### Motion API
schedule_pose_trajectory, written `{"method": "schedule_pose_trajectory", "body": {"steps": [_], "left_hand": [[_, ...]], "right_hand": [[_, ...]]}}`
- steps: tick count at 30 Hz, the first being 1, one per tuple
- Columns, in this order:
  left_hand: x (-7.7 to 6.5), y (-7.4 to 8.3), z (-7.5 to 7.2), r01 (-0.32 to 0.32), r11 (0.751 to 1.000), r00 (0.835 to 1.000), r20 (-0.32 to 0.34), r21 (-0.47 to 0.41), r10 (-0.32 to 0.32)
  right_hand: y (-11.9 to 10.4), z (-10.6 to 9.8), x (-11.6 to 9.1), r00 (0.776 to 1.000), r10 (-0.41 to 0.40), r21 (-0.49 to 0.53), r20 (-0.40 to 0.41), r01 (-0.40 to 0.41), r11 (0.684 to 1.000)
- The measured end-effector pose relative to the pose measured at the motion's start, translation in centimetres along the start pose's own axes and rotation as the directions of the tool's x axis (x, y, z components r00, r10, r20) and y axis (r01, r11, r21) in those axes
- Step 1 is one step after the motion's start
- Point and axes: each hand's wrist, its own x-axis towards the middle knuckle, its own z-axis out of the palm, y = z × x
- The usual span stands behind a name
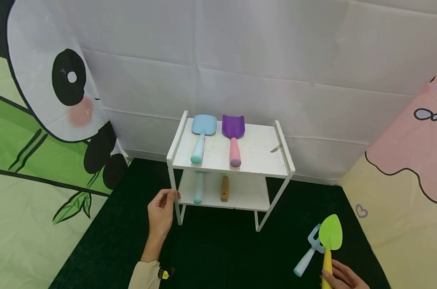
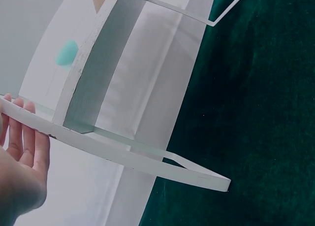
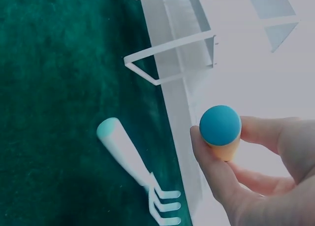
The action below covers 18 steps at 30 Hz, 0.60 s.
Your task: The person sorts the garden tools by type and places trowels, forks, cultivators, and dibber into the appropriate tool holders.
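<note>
A two-tier white shelf rack stands at the centre. My left hand holds its left front leg; in the left wrist view the fingers curl round the white frame. At the lower right, my right hand grips a hand trowel with a lime green blade and yellow handle. The handle's blue end shows between thumb and fingers in the right wrist view. Close by the trowel lies a light blue hand rake on the dark green cloth, its three bent tines visible from the right wrist.
On the top shelf lie a blue toy shovel and a purple shovel with a pink handle. The lower shelf holds a teal handle and a wooden handle, their far ends hidden. A white cloth wall rises behind.
</note>
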Motion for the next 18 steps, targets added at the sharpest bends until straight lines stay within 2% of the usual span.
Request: {"method": "schedule_pose_trajectory", "body": {"steps": [7,18], "left_hand": [[0.0,-0.1,0.0,-0.003,1.0,1.0,0.001,-0.006,0.003],[0.0,-0.1,0.0,0.011,1.0,1.0,0.004,0.005,-0.011]], "right_hand": [[-0.8,1.1,-1.8,0.995,-0.096,-0.045,-0.033,0.094,0.995],[-2.0,2.2,-4.3,0.984,-0.172,-0.115,-0.041,0.167,0.979]]}}
